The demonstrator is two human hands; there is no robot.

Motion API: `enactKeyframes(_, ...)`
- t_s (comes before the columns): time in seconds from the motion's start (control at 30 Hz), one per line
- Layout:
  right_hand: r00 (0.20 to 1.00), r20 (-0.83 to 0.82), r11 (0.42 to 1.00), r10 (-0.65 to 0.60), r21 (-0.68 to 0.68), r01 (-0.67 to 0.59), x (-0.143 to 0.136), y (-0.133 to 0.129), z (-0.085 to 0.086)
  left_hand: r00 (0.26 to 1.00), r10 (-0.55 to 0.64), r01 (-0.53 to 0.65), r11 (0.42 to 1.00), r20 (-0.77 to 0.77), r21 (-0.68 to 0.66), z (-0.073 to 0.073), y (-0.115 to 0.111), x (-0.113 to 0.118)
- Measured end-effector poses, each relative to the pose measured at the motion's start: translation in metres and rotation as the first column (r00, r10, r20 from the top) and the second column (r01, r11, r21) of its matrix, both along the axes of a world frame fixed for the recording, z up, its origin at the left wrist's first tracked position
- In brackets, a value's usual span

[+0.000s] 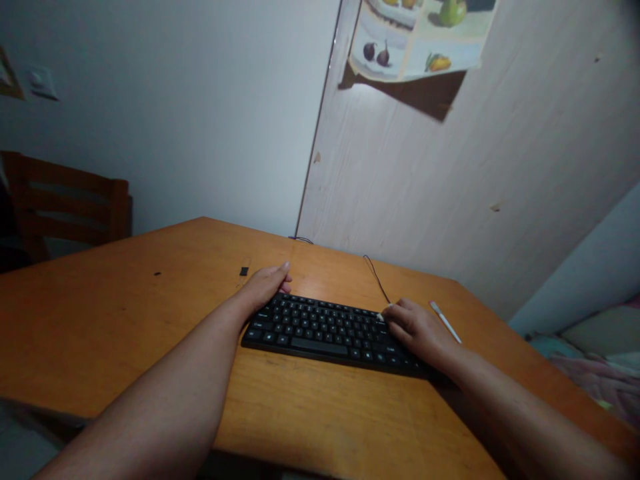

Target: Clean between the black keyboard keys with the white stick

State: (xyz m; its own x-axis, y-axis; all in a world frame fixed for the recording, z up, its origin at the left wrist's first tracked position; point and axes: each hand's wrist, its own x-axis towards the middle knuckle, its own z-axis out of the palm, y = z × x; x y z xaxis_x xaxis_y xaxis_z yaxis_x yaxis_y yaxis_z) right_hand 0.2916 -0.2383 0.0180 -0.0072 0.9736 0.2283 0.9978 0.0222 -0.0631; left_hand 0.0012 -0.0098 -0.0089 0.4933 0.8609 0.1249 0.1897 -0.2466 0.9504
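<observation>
A black keyboard (320,330) lies on the wooden table in front of me, slightly slanted. My left hand (267,285) rests at its far left corner, thumb up and fingers curled around the edge. Over the right part of the keys is my right hand (413,327), its fingers pinched together on a small whitish piece (381,317) that touches the upper keys. What that piece is made of is too small to tell. The right forearm covers the keyboard's right end.
A thin black cable (376,277) runs from behind the keyboard towards the wall. Right of my right hand lies a white brush-like stick (445,322). A small black square item (244,271) and a dark speck (157,273) are on the table's left. A wooden chair (70,200) stands far left.
</observation>
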Motion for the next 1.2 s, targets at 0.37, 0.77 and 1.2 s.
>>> enactKeyframes(0.37, 0.988, -0.136, 0.99, -0.067, 0.113, 0.083, -0.015, 0.018, 0.008, 0.998, 0.009, -0.006, 0.998, 0.06, -0.055, -0.001, 0.001, 0.002)
enactKeyframes(0.77, 0.958, -0.091, 0.961, 0.273, 0.062, -0.268, -0.137, 0.102, 0.019, 0.992, 0.034, -0.021, 0.994, 0.119, -0.111, -0.006, 0.006, 0.006)
enactKeyframes(1.2, 0.889, 0.199, 0.911, 0.412, -0.066, -0.407, -0.177, 0.131, 0.025, 0.957, 0.072, 0.002, 0.967, 0.281, -0.254, -0.003, 0.003, 0.005)
